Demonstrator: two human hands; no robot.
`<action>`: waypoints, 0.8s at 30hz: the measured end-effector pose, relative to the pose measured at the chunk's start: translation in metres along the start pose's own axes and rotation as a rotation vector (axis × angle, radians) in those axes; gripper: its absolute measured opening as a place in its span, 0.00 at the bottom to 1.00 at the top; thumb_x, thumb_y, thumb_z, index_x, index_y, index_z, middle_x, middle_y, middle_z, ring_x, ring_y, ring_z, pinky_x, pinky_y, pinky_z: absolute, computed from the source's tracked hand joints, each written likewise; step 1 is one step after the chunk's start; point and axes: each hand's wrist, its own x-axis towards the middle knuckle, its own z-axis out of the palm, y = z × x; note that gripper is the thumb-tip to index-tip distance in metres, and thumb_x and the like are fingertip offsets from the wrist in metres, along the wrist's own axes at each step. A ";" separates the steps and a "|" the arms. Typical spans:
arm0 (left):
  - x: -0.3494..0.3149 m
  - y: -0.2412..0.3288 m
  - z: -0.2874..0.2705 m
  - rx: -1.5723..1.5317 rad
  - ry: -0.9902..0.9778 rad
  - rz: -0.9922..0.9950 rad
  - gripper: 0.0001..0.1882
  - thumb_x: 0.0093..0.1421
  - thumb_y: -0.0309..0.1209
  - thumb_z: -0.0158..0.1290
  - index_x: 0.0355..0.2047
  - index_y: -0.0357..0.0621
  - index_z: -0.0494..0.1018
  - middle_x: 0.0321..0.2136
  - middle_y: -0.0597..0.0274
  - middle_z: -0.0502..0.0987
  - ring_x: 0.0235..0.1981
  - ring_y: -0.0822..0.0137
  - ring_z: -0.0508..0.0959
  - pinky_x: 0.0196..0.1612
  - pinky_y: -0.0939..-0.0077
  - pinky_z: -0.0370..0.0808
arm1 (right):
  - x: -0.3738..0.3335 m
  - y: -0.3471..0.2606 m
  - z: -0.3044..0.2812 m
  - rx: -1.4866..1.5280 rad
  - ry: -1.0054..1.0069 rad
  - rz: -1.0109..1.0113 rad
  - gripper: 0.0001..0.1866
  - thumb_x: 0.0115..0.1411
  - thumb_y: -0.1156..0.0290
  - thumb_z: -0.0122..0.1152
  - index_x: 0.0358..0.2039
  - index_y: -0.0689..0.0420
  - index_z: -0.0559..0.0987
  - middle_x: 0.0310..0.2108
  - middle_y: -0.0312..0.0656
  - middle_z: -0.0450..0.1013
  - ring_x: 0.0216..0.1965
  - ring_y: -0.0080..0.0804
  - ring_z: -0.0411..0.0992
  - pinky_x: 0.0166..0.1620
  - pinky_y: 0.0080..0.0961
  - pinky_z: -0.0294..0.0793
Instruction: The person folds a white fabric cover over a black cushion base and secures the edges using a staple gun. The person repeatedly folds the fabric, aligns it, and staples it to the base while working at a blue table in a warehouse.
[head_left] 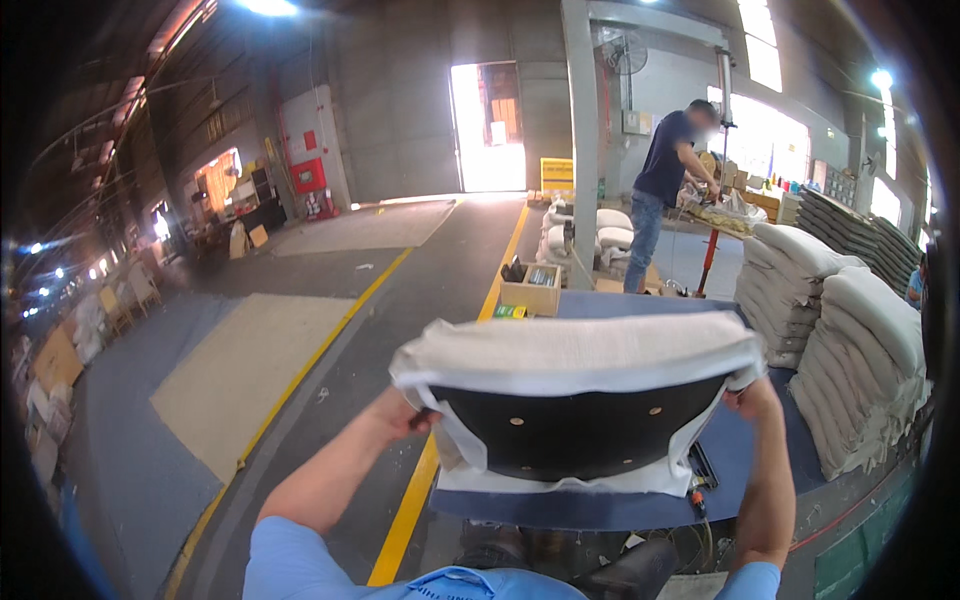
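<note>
A padded seat cushion [580, 345] in white fabric is tilted up on its edge, its black underside board [570, 425] facing me. Several small round holes show in the board, and loose fabric hangs around its rim. My left hand [408, 414] grips the cushion's left corner, fingers curled round the fabric edge. At the opposite corner my right hand [748, 398] is closed on the fabric too; the cushion partly hides its fingers. The lower edge rests on or just above a blue-topped table [560, 512]. Beside my right forearm lies a black tool [704, 466] with an orange hose fitting.
Stacked pale cushions [850, 350] stand close on the right. Beyond the table's far left edge is a wooden box [531, 290] holding small items. A person [662, 185] works at another bench behind a grey post [580, 130]. Yellow lines [410, 510] mark the floor at left.
</note>
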 end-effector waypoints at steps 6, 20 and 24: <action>-0.009 0.012 0.019 0.080 0.097 0.063 0.15 0.75 0.48 0.51 0.36 0.56 0.76 0.19 0.71 0.74 0.14 0.78 0.72 0.12 0.81 0.61 | 0.016 -0.006 -0.001 -0.049 -0.013 -0.167 0.12 0.72 0.51 0.60 0.38 0.44 0.76 0.21 0.30 0.68 0.16 0.19 0.65 0.15 0.17 0.56; -0.008 -0.011 0.030 0.246 0.393 0.690 0.30 0.79 0.55 0.41 0.59 0.43 0.77 0.38 0.63 0.75 0.37 0.71 0.75 0.43 0.73 0.73 | 0.029 0.013 0.009 -0.203 0.038 -0.223 0.19 0.68 0.41 0.62 0.37 0.44 0.81 0.18 0.32 0.71 0.14 0.25 0.66 0.15 0.27 0.59; -0.013 -0.044 0.046 0.328 0.344 1.123 0.41 0.73 0.60 0.51 0.74 0.42 0.67 0.58 0.55 0.62 0.64 0.59 0.63 0.71 0.63 0.59 | 0.036 0.009 0.011 -0.198 0.127 -0.233 0.21 0.69 0.41 0.61 0.39 0.46 0.80 0.18 0.34 0.70 0.13 0.28 0.66 0.14 0.29 0.60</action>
